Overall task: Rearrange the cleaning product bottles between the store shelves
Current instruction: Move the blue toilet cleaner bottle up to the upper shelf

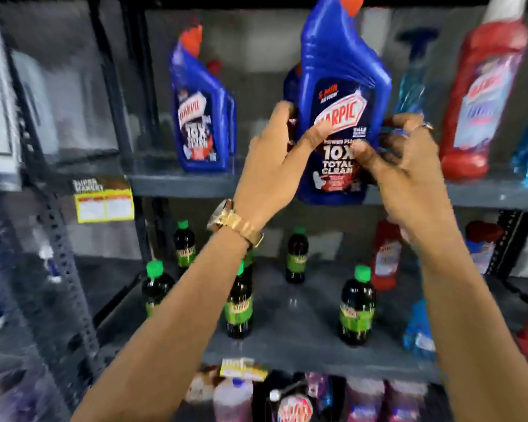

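Note:
A big blue Harpic bottle [339, 86] with a red cap is held upright in front of the upper shelf [177, 184], its base just past the shelf's front edge. My left hand [275, 159] grips its left side, thumb across the label. My right hand [406, 159] holds its right side, a ring on one finger. More blue Harpic bottles [200, 108] stand at the shelf's left, and one is partly hidden behind the held bottle. A tall red bottle [482, 95] and light blue bottles [412, 86] stand at the right.
The middle shelf [290, 339] carries several small dark bottles with green caps [357, 309], plus red and blue bottles at its right. Pink and purple bottles [363, 400] fill the lowest shelf. A yellow price tag [104, 205] hangs at left beside a dark upright post [61, 239].

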A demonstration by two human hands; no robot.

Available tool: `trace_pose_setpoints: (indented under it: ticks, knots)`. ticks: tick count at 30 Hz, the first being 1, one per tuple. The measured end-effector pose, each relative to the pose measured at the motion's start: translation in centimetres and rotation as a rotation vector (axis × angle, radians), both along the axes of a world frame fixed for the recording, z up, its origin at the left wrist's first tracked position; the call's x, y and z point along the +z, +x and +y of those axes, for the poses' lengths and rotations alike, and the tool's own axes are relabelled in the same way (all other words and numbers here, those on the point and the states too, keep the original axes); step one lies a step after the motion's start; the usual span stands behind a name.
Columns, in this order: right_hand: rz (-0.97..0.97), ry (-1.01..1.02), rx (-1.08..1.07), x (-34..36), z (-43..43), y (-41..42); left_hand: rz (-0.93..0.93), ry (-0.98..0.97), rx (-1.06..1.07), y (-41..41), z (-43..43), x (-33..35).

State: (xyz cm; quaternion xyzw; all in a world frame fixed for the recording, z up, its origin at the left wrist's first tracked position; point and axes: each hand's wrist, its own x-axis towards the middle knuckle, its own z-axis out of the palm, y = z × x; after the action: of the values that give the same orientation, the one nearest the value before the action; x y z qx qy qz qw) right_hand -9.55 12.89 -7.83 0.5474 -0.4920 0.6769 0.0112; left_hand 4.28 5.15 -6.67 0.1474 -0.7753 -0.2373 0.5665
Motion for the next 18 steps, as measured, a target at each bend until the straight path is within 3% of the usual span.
trace_pose_setpoints:
  ticks: [6,10,18]
  knots:
    - [-0.053,-0.011,0.023,4.5,-6.5,-2.1,-0.063,0.033,0.086,-2.9,-5.9,4.7]
    - [-0.114,0.109,0.019,3.9,-9.0,-2.5,-0.115,0.149,0.127,-4.4,-8.3,3.5]
    - [-0.152,0.158,-0.001,3.2,-11.3,-4.1,-0.184,0.220,0.149,-5.8,-9.7,3.5]
